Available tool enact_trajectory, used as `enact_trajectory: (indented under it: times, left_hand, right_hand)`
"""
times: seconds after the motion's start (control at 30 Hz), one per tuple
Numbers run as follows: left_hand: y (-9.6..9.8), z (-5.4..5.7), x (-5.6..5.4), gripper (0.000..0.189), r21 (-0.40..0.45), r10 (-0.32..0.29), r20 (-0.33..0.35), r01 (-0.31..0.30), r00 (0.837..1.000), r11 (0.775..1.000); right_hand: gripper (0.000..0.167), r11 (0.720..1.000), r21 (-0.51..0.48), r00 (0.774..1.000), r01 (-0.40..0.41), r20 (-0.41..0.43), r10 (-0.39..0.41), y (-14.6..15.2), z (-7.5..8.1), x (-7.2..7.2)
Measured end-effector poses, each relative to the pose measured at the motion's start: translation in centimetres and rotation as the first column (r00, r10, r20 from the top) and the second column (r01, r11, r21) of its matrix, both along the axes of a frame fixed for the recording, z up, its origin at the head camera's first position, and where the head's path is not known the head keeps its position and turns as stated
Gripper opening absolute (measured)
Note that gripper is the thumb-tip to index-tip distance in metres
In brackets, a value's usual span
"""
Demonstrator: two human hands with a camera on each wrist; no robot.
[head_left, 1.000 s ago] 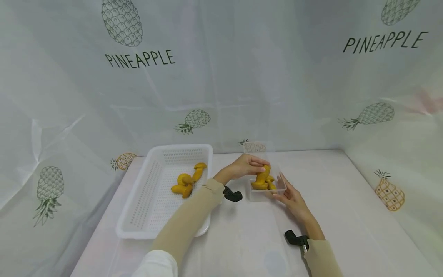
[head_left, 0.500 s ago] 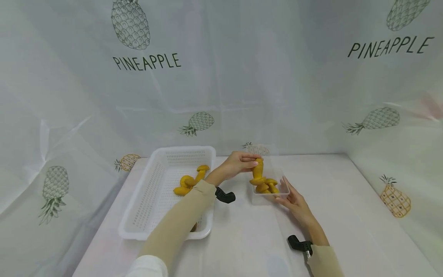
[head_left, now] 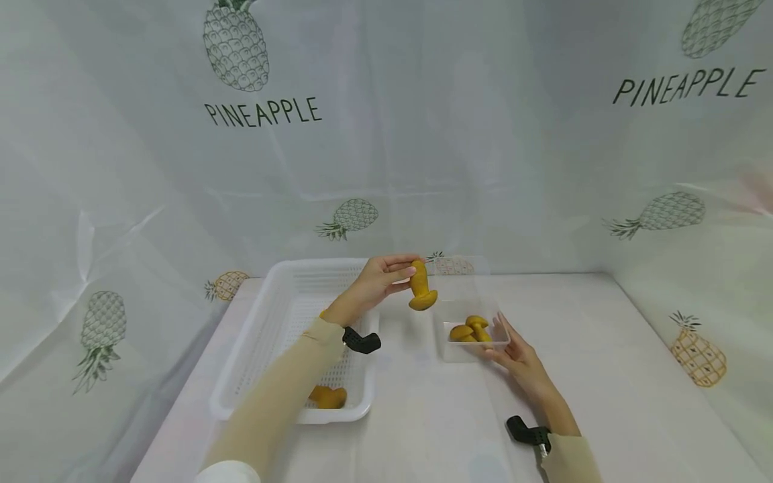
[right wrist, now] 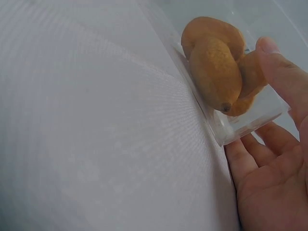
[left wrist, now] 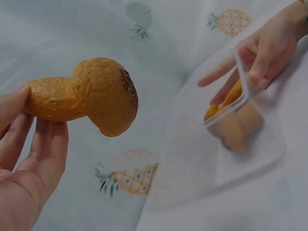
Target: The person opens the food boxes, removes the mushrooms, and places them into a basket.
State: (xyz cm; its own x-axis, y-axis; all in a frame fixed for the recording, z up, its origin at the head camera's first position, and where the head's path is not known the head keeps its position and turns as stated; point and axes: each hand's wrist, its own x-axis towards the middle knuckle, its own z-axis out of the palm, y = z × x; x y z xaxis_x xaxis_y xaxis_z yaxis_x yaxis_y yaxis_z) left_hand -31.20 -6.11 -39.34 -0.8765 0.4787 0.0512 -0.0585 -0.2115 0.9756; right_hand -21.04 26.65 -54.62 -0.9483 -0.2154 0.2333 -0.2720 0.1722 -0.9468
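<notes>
My left hand [head_left: 376, 282] pinches a yellow-brown toy mushroom [head_left: 419, 280] by its stem, held in the air between the basket and the clear container. In the left wrist view this mushroom [left wrist: 103, 94] has a rounded cap with a dark rough patch. My right hand [head_left: 524, 362] grips the right side of the clear plastic container [head_left: 448, 353], thumb near the rim and fingers against the outside. Inside the container lie several mushrooms [head_left: 478, 323]; the right wrist view has one mushroom [right wrist: 215, 72] with its stem end toward the camera.
A white perforated basket [head_left: 356, 412] stands on the left, partly hidden behind my left arm. One mushroom [head_left: 331, 398] shows at its near end. A clear lid [head_left: 461, 267] sticks up behind the container. Pineapple-printed sheeting [head_left: 410, 168] hangs behind the white table [head_left: 423, 429].
My left hand has lifted the mushroom up out of the container and carried it left, toward the basket. The right hand stays on the container.
</notes>
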Motion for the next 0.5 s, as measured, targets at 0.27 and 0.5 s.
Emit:
enact_trajectory:
  times: [0.27, 0.5]
  left_hand:
    - [-5.2, 0.5, -0.1, 0.038, 0.032, 0.118, 0.007, -0.118, 0.993, 0.992]
    - [-10.1, 0.3, 0.5, 0.044, 0.034, 0.200, 0.006, -0.200, 0.980, 0.979]
  right_hand:
    - [0.082, 0.999, -0.029, 1.000, -0.017, -0.024, 0.016, 0.1, 0.1, 0.1]
    - [0.082, 0.999, -0.036, 1.000, -0.022, -0.010, 0.021, -0.2, 0.1, 0.1]
